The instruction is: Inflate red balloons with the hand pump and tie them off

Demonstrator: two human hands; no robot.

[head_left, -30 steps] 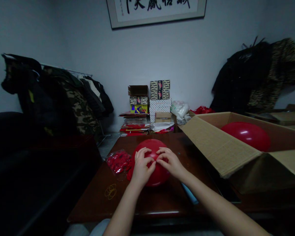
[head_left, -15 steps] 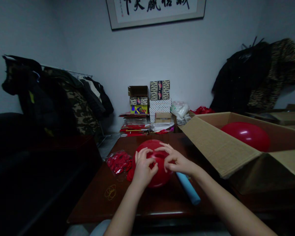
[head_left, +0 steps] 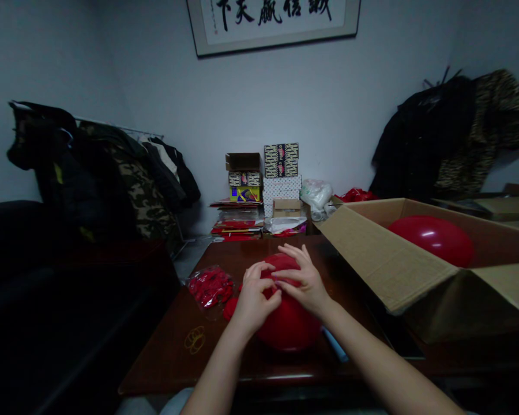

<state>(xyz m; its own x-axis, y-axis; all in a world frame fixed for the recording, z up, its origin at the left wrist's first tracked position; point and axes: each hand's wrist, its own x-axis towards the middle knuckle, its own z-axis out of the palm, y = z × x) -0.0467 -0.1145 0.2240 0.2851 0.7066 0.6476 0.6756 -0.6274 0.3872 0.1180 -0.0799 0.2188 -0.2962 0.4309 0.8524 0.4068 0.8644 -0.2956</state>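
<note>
A red inflated balloon rests on the dark wooden table in front of me. My left hand is at its upper left, thumb and fingers pinched together near the top. My right hand meets it from the right, thumb and index finger pinched at the same spot, the other fingers raised. What the fingertips hold, likely the balloon's neck, is too small and hidden to make out. A blue cylinder lies partly covered behind my right forearm.
A clear bag of red balloons and yellow rubber bands lie on the left. An open cardboard box with another red balloon stands at the right. Stacked boxes are beyond the table.
The balloon has shifted toward me and to the right, covering more of the blue cylinder. My right hand has moved left, and its fingertips now meet those of my left hand.
</note>
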